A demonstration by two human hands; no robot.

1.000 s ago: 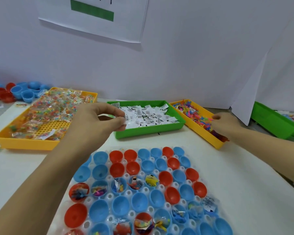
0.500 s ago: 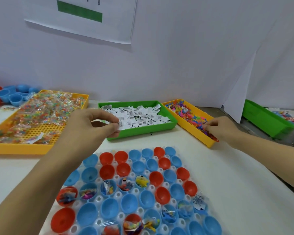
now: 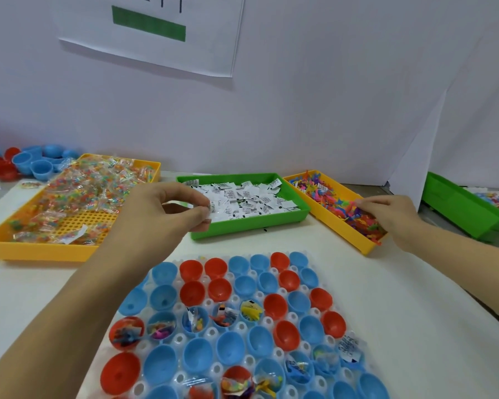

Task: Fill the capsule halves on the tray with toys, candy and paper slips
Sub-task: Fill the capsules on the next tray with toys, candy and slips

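A white printed paper slip (image 3: 213,209) is pinched by the left hand (image 3: 159,217) over the green plastic bin (image 3: 297,203). Small coloured plastic toys (image 3: 340,208) in the narrow yellow tray (image 3: 332,226) are touched, possibly gripped, by the right hand (image 3: 386,214). Two hands are counted.

The wall sheet (image 3: 167,33) shows cut-off black strokes; print on the paper slips (image 3: 248,200) is unreadable.

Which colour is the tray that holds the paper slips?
Green tray, best seen in the head view.
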